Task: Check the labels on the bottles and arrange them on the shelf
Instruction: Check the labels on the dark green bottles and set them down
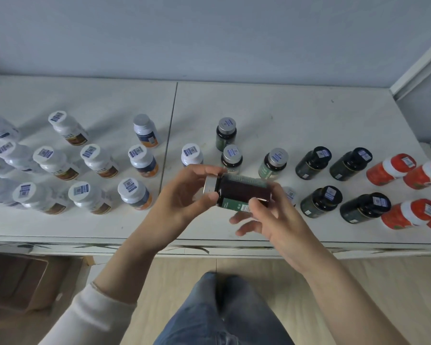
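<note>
A dark brown bottle [244, 191] with a silver cap and a green label lies on its side in the air above the white shelf top [284, 108]. My left hand [184, 195] grips its cap end and my right hand [271, 215] holds its base end. Standing in rows on the shelf top are white bottles [92, 195] at the left, white bottles with blue and orange labels [142, 163] near the middle, silver-capped dark bottles [225, 133], black-capped dark green bottles [319, 202] and red bottles [388, 169] at the right.
A seam [171, 125] splits the shelf top into two panels. A wall corner and a white frame [418, 70] stand at the far right. A cardboard box [23, 280] sits on the wooden floor at lower left, below the shelf's front edge [234, 247].
</note>
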`<state>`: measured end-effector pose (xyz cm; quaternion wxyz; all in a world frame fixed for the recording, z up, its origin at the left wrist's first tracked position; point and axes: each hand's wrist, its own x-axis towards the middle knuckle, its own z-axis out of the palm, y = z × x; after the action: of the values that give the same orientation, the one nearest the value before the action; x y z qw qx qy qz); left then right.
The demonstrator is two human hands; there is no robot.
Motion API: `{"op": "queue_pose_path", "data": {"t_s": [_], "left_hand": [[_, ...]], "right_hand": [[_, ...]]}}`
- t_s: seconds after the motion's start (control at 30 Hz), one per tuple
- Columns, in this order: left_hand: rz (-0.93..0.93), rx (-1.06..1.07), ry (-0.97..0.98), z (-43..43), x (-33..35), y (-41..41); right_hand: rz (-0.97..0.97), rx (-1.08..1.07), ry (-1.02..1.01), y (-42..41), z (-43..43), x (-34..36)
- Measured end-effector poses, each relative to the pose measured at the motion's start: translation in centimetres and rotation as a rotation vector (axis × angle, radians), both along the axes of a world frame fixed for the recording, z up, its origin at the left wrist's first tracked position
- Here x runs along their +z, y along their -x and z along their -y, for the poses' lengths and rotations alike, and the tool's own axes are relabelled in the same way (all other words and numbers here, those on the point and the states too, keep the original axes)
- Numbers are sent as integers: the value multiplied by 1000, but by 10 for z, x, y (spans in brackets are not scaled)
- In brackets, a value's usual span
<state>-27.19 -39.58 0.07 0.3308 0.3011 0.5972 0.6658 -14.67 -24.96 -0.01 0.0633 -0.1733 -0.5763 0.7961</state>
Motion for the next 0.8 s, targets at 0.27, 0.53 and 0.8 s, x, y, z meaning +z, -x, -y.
{"op": "queue_pose_path", "data": {"t_s": [0.27, 0.53, 0.8], "left_hand": [[22, 20, -44, -5, -2, -6], [262, 90, -87, -17, -12, -16], [605, 86, -86, -26, -21, -8]], "right_hand": [[37, -18, -20, -8, -8, 4], [-93, -98, -156, -16, -17, 5], [-13, -92, -837, -6, -18, 20]]}}
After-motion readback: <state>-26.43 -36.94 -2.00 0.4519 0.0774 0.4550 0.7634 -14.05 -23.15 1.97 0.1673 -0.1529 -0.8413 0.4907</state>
